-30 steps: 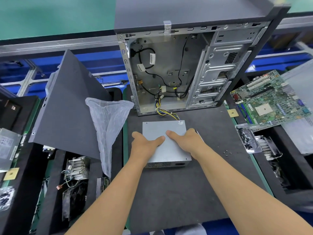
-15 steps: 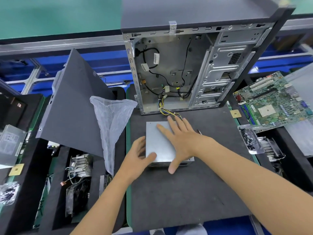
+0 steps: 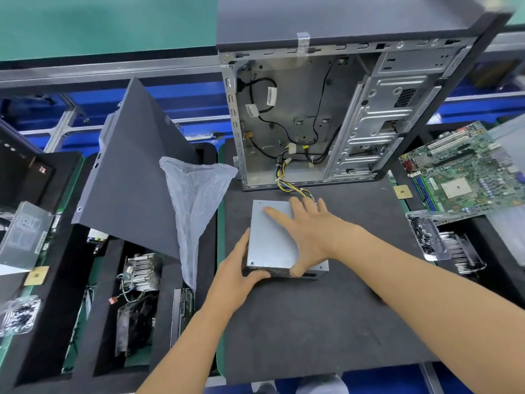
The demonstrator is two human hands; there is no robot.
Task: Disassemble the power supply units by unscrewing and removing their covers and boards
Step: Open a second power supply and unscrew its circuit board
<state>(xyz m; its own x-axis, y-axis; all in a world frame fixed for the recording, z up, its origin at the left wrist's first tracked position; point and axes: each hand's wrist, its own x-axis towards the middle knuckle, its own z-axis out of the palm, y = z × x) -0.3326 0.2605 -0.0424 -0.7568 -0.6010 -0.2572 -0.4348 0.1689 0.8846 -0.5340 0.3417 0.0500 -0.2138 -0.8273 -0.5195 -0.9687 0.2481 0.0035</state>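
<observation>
The power supply (image 3: 272, 237) lies flat on the dark desk (image 3: 312, 322), under and between both hands. The right hand (image 3: 309, 231) rests palm-down on its top, fingers straight and spread toward the far edge, thumb hooked over the near edge against the vented side. The left hand (image 3: 235, 277) grasps the near left corner, fingers up along the left side and thumb curled across the vented front. Past the right fingertips, a bundle of yellow and black cables (image 3: 295, 186) runs from the unit's far end into the open case (image 3: 326, 118), which stands upright just beyond. Left of the left hand a clear plastic bag (image 3: 196, 206) hangs against a leaning grey side panel (image 3: 133, 177). Right of the right arm lie a tray of screws (image 3: 424, 234) and a green motherboard (image 3: 466, 172).
</observation>
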